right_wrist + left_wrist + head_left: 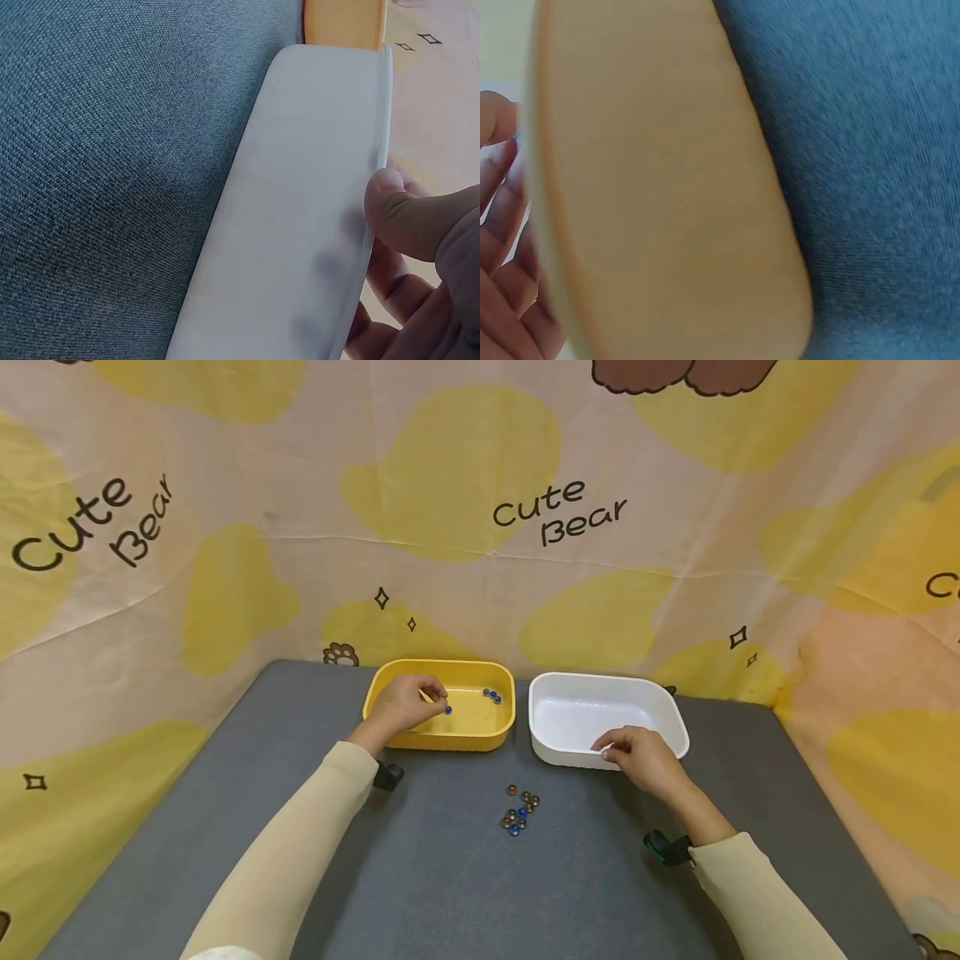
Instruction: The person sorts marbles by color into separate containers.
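Observation:
My left hand (407, 700) is over the yellow tub (450, 742), thumb and fingertip together at a small blue marble (448, 710). In the left wrist view a speck of blue shows at the thumb tip, while the tub wall hides much of the hand. Three dark blue marbles (492, 695) lie at the right side of that tub's floor. With thumb outside and fingers inside, my right hand (647, 760) holds the near rim of the white tub (300, 187). Finger shadows show through its wall in the right wrist view.
Several loose marbles, brownish and blue (514, 830), lie in a cluster on the grey cloth-covered table (480, 893), in front of the gap between the tubs. A printed yellow and cream curtain (450, 485) hangs close behind both tubs.

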Tool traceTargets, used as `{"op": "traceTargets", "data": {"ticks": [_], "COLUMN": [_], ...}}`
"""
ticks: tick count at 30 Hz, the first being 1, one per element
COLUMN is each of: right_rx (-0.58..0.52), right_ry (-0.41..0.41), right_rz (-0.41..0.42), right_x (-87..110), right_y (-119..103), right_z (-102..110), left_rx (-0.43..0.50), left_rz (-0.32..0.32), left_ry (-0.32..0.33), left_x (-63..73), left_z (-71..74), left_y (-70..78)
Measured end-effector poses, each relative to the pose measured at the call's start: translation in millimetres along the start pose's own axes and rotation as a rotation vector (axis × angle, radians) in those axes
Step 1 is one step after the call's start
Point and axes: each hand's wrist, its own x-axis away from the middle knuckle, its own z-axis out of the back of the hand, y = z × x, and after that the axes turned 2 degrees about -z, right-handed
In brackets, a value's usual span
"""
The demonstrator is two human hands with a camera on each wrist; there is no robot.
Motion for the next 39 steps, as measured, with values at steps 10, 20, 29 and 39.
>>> {"op": "traceTargets", "data": {"ticks": [10,20,29,39], "right_rx": [-0.001,0.001,0.003,0.002], "right_ry": [-0.004,0.004,-0.001,-0.008], "right_rz": [-0.001,-0.006,-0.014,-0.017], "right_x": [-0.8,-1.3,-0.9,-1.3], "right_y": [1.0,1.6,0.3,-0.1], "right_z": [0.0,0.0,0.9,0.4], "left_rx": [0.068,0.114,0.082,0.079], "left_rz": [0.102,0.206,0.233,0.237], "left_ry": [-0.025,-0.075,-0.107,-0.137], "left_x": [-13.0,-24.1,-29.1,-28.4], "left_z": [-7.2,-12.0,-13.5,-16.5], "left_y": [-19.1,-29.4,-31.6,-35.4]}}
